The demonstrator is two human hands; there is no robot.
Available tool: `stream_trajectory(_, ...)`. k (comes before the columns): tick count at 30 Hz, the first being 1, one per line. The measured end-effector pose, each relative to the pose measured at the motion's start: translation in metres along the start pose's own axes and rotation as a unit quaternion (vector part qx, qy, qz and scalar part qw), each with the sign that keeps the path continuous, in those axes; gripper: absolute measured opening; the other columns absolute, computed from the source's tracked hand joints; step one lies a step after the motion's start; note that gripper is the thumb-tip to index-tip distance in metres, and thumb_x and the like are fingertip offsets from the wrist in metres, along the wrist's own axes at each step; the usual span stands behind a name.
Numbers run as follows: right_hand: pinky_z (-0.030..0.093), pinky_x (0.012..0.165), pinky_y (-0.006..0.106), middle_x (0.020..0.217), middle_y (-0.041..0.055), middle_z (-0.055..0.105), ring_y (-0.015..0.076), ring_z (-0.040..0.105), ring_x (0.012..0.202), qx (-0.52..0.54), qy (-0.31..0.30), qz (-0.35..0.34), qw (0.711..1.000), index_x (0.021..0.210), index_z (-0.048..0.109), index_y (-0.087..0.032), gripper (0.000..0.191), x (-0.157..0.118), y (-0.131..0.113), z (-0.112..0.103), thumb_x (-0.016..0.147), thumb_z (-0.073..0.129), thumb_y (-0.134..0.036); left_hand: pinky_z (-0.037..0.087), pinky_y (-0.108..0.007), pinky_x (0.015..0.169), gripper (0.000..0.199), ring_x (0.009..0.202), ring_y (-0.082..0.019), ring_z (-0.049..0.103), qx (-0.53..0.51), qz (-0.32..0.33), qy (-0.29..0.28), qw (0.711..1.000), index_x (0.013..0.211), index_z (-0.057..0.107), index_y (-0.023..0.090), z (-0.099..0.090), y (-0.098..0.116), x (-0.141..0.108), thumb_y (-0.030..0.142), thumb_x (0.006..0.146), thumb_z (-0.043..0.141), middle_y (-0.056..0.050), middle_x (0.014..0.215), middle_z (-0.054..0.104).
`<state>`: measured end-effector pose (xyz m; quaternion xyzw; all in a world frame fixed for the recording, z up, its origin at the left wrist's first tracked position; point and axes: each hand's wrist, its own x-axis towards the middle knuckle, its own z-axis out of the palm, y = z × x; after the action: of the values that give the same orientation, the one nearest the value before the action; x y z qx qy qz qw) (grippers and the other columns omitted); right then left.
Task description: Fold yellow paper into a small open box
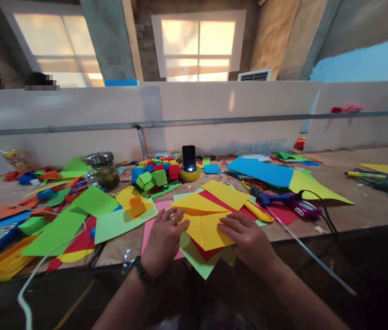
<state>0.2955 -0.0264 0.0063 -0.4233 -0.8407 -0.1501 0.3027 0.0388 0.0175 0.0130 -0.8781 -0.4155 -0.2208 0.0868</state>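
A creased sheet of yellow paper (204, 228) lies between my hands at the front of the table, with fold lines across it. My left hand (165, 234), with a ring and a dark green bead bracelet, holds its left side, fingers bent onto the sheet. On the right side, my right hand (248, 238) grips the paper's edge, fingers on top; its thumb is hidden. Under the sheet are red paper (203, 251) and light green paper (199, 262). Another yellow sheet (230, 195) lies just beyond, beside a yellow-handled cutter (259, 212).
A blue glue gun (276, 198) with a clear glue stick and cable lies right. Left are green sheets (54, 231), a glass jar (103, 172), folded paper cubes (152, 178) and a white cable (47, 256). A phone (189, 158) stands behind on a yellow tape roll (191, 174).
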Motion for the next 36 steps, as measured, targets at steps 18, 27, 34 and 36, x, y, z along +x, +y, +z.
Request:
stream_trajectory(18, 0.05, 0.083, 0.031, 0.103, 0.0089, 0.072, 0.0185, 0.064, 0.096, 0.106, -0.191, 0.064, 0.974, 0.092, 0.071, -0.017, 0.014, 0.044, 0.026, 0.037, 0.091, 0.057, -0.022, 0.032, -0.059, 0.106, 0.046, 0.131, -0.032, 0.046, -0.033, -0.071, -0.182, 0.98, 0.134, 0.051, 0.021, 0.014, 0.01, 0.006, 0.042, 0.094, 0.045, -0.015, 0.142, 0.051)
stream_trajectory(27, 0.046, 0.087, 0.028, 0.111, 0.0079, 0.071, 0.0182, 0.061, 0.102, 0.105, -0.202, 0.018, 0.974, 0.105, 0.069, -0.016, 0.02, 0.062, 0.007, 0.032, 0.09, 0.055, -0.017, 0.039, -0.051, 0.105, 0.051, 0.131, -0.032, 0.046, -0.026, -0.052, -0.125, 0.99, 0.133, 0.051, 0.015, 0.043, -0.001, -0.009, 0.047, 0.093, 0.042, -0.017, 0.141, 0.051)
stream_trajectory(34, 0.046, 0.078, 0.03, 0.087, 0.0036, 0.073, 0.0181, 0.063, 0.083, 0.063, -0.256, -0.031, 0.964, 0.087, 0.07, -0.02, 0.015, 0.06, -0.031, 0.046, 0.09, 0.057, -0.025, 0.045, -0.045, 0.102, 0.046, 0.126, -0.03, 0.053, -0.068, -0.027, -0.128, 0.989, 0.124, 0.055, 0.012, 0.056, -0.025, -0.015, 0.037, 0.092, 0.035, -0.019, 0.134, 0.056)
stream_trajectory(36, 0.047, 0.073, 0.031, 0.087, 0.0047, 0.071, 0.0192, 0.063, 0.081, 0.031, -0.266, -0.037, 0.963, 0.087, 0.069, -0.019, 0.02, 0.059, -0.036, 0.046, 0.093, 0.053, -0.029, 0.041, -0.052, 0.103, 0.052, 0.131, -0.033, 0.047, -0.025, -0.045, -0.153, 0.987, 0.127, 0.054, 0.011, 0.052, -0.03, -0.015, 0.043, 0.091, 0.035, -0.02, 0.139, 0.052)
